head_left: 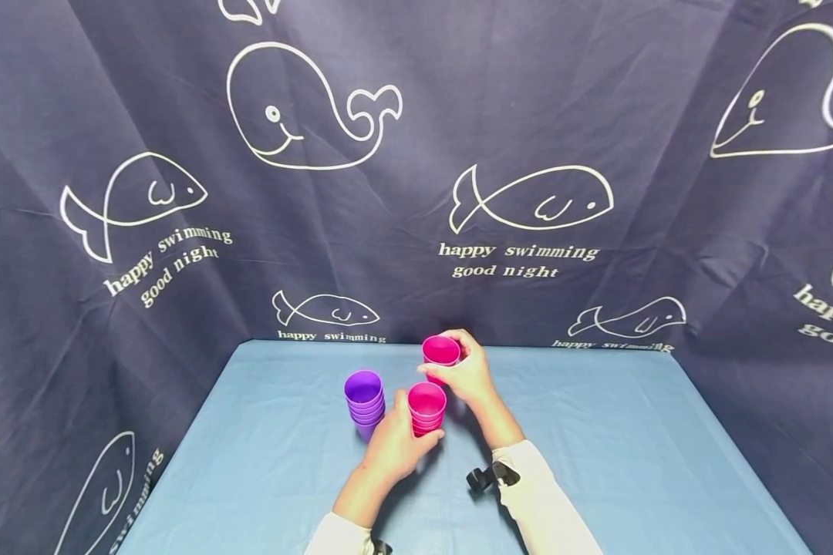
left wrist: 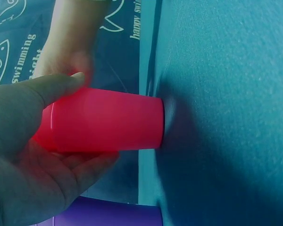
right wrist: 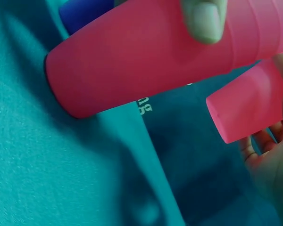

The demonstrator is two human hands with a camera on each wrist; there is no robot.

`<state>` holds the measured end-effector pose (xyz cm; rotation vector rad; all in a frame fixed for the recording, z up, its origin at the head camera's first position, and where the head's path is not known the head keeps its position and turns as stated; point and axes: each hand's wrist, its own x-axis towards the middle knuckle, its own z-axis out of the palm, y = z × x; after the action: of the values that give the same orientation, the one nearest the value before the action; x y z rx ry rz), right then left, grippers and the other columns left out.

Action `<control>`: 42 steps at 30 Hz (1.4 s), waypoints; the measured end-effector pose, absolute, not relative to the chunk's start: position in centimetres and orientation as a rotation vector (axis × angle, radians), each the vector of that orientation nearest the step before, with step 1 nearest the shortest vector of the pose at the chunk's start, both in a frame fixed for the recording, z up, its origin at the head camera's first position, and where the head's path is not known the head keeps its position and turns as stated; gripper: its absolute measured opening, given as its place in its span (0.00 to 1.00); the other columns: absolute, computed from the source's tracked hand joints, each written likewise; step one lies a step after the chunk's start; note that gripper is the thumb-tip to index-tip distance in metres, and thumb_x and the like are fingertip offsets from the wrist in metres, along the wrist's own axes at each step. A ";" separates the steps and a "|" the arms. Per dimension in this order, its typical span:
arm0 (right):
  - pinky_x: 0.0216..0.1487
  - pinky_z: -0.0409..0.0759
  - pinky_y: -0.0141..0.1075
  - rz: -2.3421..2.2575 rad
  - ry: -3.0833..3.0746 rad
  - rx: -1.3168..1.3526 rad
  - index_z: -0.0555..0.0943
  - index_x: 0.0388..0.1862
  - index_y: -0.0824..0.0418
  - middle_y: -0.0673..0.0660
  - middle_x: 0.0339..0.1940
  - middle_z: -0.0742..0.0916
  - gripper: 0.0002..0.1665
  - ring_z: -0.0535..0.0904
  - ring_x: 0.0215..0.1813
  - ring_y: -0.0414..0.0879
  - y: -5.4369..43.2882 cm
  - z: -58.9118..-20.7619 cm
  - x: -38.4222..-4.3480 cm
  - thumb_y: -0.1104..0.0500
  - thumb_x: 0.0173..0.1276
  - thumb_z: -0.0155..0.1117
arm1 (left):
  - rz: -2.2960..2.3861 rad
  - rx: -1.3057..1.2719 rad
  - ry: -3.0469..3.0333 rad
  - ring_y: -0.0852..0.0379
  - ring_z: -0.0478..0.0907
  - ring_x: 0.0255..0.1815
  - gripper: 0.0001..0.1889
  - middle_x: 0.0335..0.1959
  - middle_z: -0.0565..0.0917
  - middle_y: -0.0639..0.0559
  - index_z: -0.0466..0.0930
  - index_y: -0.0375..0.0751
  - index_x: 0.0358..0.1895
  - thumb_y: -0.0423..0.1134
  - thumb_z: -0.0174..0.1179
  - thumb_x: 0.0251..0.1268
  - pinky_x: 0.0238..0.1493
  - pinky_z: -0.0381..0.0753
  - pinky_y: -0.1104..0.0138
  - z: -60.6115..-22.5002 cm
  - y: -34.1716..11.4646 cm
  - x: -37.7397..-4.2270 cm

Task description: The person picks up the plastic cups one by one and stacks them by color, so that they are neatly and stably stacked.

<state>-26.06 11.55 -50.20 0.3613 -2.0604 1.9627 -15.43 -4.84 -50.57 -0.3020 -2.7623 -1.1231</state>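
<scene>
My left hand (head_left: 391, 445) grips a stack of nested pink cups (head_left: 426, 402), thumb on one side and fingers on the other. The stack stands mouth up, its base at the tabletop in the left wrist view. Just behind it, my right hand (head_left: 472, 376) holds a pink cup (head_left: 440, 351), also mouth up. In the right wrist view that pink cup (right wrist: 247, 103) is raised off the table, with fingers curled around it. To the left of my left hand stands a stack of nested purple cups (head_left: 364, 401), close beside the fingers.
A light blue cloth (head_left: 271, 478) covers the table. Dark curtains (head_left: 416, 92) with white whale and fish drawings hang behind and along both sides, right at the table's edges. A black wrist mount (head_left: 489, 476) sits on the right sleeve.
</scene>
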 end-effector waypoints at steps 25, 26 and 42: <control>0.40 0.89 0.33 1.889 -1.975 0.496 0.78 0.49 0.65 0.50 0.41 0.85 0.39 0.85 0.41 0.40 12.4 -45.2 -23.4 0.72 0.38 0.90 | -1.120 -0.303 -2.751 0.50 0.87 0.36 0.34 0.36 0.86 0.47 0.67 0.37 0.54 0.46 0.81 0.54 0.42 0.87 0.58 -51.0 -4.8 -15.6; 0.39 0.89 0.33 1.891 -1.982 0.503 0.78 0.49 0.65 0.50 0.40 0.86 0.39 0.85 0.40 0.40 12.5 -45.1 -23.3 0.71 0.38 0.90 | -1.122 -0.303 -2.753 0.50 0.86 0.36 0.34 0.36 0.86 0.47 0.67 0.37 0.54 0.46 0.81 0.54 0.42 0.87 0.58 -51.0 -4.8 -15.6; 0.46 0.89 0.35 1.989 -2.114 0.615 0.79 0.50 0.63 0.51 0.42 0.88 0.35 0.87 0.43 0.41 12.1 -43.9 -22.1 0.69 0.43 0.88 | -1.151 -0.321 -2.753 0.49 0.87 0.39 0.34 0.40 0.86 0.45 0.68 0.35 0.56 0.45 0.81 0.55 0.45 0.87 0.56 -50.9 -5.0 -15.6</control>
<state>-22.08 12.07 -43.95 0.6147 -2.1143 1.9892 -15.60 -4.96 -50.86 -0.3208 -2.7528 -1.1513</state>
